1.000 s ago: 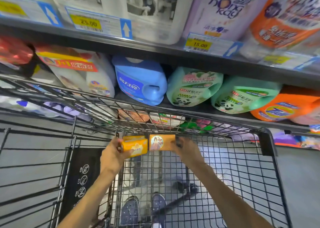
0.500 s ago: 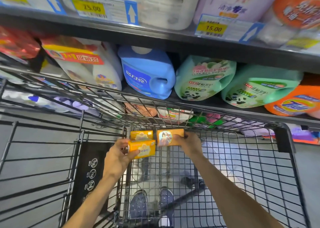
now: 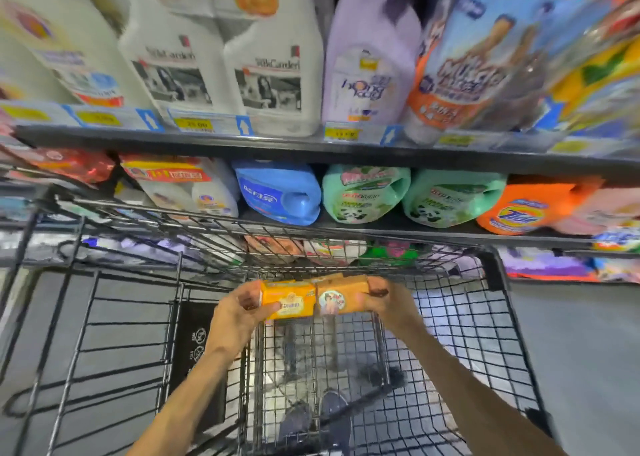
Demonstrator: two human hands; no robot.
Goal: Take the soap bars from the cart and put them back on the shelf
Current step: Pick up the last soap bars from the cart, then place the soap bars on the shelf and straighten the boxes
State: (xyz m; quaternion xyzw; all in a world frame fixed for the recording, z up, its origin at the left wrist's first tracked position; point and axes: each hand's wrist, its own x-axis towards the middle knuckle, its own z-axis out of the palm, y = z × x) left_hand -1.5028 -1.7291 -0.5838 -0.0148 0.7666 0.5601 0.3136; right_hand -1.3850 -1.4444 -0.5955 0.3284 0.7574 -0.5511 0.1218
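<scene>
Both hands lifting soap bars over the cart [image 3: 498, 272] rim.
Left hand [image 3: 239, 312] grips the yellow soap bar [image 3: 289, 299], right hand [image 3: 384, 298] the orange soap bar [image 3: 341, 294]; fingers curled tight. Keep bars level; shelf [image 3: 311, 150] lies above and beyond the fingers.

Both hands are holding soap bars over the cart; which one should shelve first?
Slightly the right hand: its soap bar sits a little higher and nearer the shelf than the left hand's bar.
</scene>
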